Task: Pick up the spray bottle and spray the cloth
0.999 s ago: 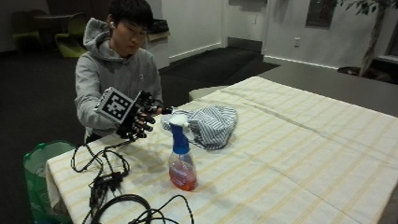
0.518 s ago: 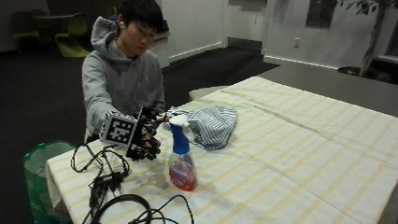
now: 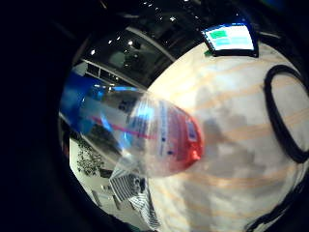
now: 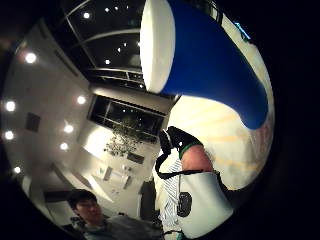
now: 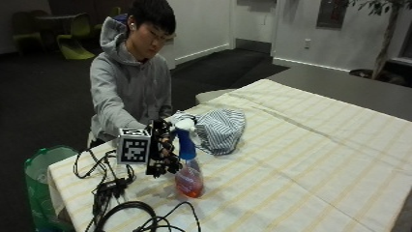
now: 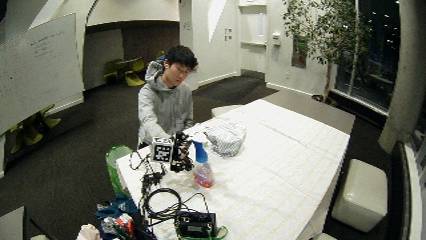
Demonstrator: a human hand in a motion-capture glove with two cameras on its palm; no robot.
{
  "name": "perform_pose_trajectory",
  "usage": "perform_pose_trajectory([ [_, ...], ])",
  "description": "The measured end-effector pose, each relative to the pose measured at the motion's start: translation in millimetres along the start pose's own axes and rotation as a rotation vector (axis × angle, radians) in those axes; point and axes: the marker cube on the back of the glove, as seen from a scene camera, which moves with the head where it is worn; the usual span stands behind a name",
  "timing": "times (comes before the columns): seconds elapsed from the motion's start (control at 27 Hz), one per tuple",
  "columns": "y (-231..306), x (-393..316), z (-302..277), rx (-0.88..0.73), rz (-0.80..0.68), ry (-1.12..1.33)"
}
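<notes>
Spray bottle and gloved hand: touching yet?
Cannot tell. In the outside view the right hand sits right beside the spray bottle neck, with no clear gap or contact; the palm views only show it close.

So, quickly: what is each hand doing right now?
Right hand: beside the spray bottle, grip cannot be told.
Bare hand: not visible.

table (image 5: 334, 159) under cream striped tablecloth. on it: upright spray bottle (image 5: 188, 176), bunched striped cloth (image 5: 219, 129) beyond, black cables (image 5: 116, 193) at near corner.

White walls (image 6: 219, 30), dark floor (image 6: 73, 165), whiteboard (image 6: 36, 70), potted tree (image 6: 326, 35).
</notes>
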Motion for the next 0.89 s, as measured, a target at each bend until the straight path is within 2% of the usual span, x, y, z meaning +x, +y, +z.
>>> perform_pose_trajectory([
  [0.3,-22,-2,16,0.071,0.040,-0.038],
  [0.44,-34,-3,19,0.060,0.105,-0.085],
  [0.7,-48,-7,27,-0.078,0.124,-0.091],
  [0.89,-52,-21,35,-0.237,0.065,0.042],
])
